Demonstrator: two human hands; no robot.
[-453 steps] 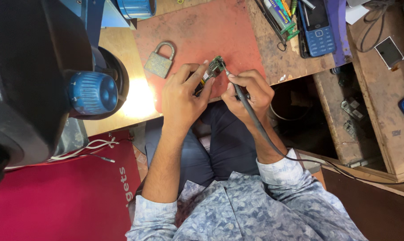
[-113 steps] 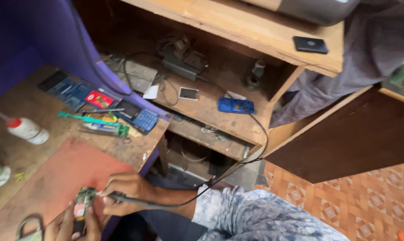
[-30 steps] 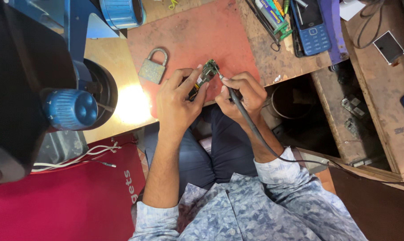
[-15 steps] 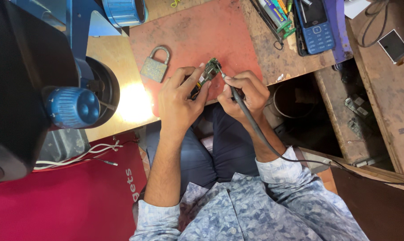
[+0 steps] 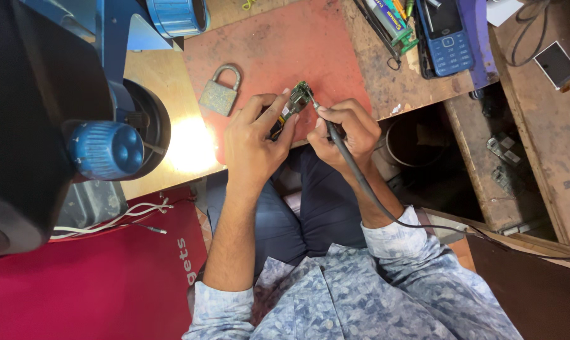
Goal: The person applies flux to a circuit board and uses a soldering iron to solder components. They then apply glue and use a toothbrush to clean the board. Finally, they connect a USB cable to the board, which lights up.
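Observation:
My left hand grips a small green circuit board at the near edge of a red work mat. My right hand holds a black soldering iron like a pen, its tip touching the top end of the board. The iron's black cable trails off to the right past my forearm. Both hands rest over the mat's near edge, above my lap.
A brass padlock lies on the mat left of my hands. A blue microscope with a lit base stands at the left. A blue keypad phone and hand tools lie at the upper right, a wooden shelf further right.
Hardly anything differs over the last second; the hands keep the same grip on board and iron. A few seconds ago the view had swung away to the shelves, then came back.

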